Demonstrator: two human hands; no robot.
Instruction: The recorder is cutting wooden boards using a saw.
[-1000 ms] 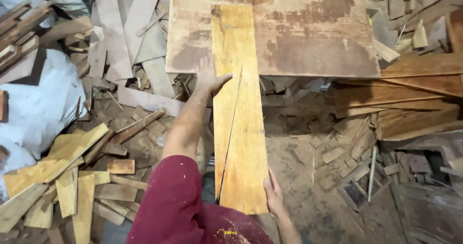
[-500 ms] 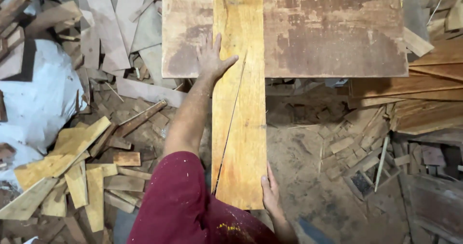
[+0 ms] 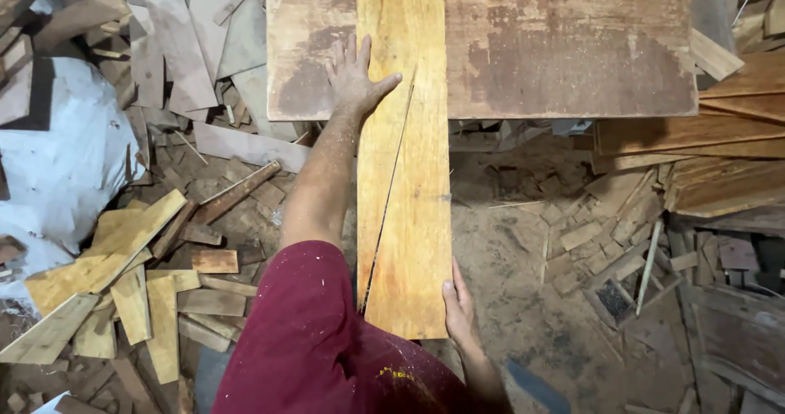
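Long yellow plank (image 3: 409, 177) runs up the middle of the frame, far end lying on the worn brown counter (image 3: 572, 46) at the top, near end overhanging the floor by the person's red-sleeved arm. Left hand (image 3: 353, 78) is flat with fingers spread, pressing the plank's left edge where it meets the counter; right hand (image 3: 459, 308) cups the lower right corner, fingers wrapped along the edge, thumb side up. Risk: a long crack (image 3: 391, 185) splits the plank lengthwise, so an uneven push could open it further and pinch or splinter a finger; the unsupported near end could also tip or drop. Counter top is scuffed and stained. Dirt floor (image 3: 507, 242) littered with wood offcuts (image 3: 123, 283) lower left, stacked boards (image 3: 695, 160) right, white sack (image 3: 65, 160) left.
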